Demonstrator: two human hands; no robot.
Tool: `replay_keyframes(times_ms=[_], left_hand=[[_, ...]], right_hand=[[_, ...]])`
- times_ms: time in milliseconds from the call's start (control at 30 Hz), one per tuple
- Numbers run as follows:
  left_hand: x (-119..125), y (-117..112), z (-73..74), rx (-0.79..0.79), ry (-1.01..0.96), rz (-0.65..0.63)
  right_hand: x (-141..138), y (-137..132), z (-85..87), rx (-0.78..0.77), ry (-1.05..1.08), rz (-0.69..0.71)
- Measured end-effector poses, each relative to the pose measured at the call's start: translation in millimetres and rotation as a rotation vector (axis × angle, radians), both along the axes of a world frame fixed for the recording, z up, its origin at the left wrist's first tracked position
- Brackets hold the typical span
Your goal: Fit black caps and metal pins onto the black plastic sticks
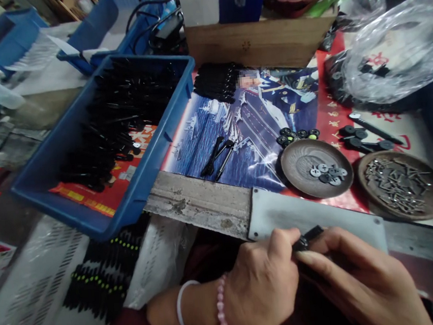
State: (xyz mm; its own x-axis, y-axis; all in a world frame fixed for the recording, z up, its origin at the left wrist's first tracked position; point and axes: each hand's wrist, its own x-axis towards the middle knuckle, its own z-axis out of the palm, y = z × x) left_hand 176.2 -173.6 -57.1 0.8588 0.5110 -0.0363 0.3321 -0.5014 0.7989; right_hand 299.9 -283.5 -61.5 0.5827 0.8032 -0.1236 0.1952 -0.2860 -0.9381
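My left hand (pixel 260 281) and my right hand (pixel 361 276) meet at the near edge of the table, both pinched on one small black plastic part (pixel 308 237) held between the fingertips. The left wrist wears a pink bead bracelet and a white band. Ahead of the hands lie two loose black parts (pixel 218 157) on a blue poster. A brown dish (pixel 297 167) holds a few grey washers, and a second brown dish (pixel 430 198) holds several small metal screws.
A blue bin (pixel 162 152) full of black parts stands at the left. A wooden box (pixel 258 41) sits at the back, clear plastic bags (pixel 397 48) at the right. Small black wheels (pixel 298 135) lie behind the washer dish. A bag of black parts (pixel 101 281) lies below the bin.
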Motion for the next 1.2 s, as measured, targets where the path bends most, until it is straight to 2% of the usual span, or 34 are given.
replay_keyframes(times_ms=[133,200,367,533,733,900,1067,1200], left_hand=[[0,2,4.8,-0.119,0.001,-0.024],[-1,3,5.2,-0.193,0.022,-0.052],[-1,5,0.9,-0.460,-0.039,-0.166],[-1,7,1.8,-0.575,-0.062,-0.184],[0,10,4.1,-0.643,-0.086,-0.164],[2,9,2.2,-0.715,-0.097,-0.181],[1,7,7.6,-0.648,-0.049,-0.158],[-3,6,11.2,-0.544,-0.041,-0.140]], right_hand=[[-2,-5,-9.9,0.044,0.368,-0.102],[-3,-7,-12.1,0.104,0.470,-0.142],[3,-11,-13.3,0.119,0.442,-0.092],[4,-11,-16.0,0.196,0.460,-0.018],[-4,-8,-11.9,0.169,0.426,-0.109],[2,-11,-19.8,0.186,0.653,-0.035],[9,-12,-17.3,0.132,0.747,0.004],[7,-8,-11.6,0.095,0.658,-0.022]])
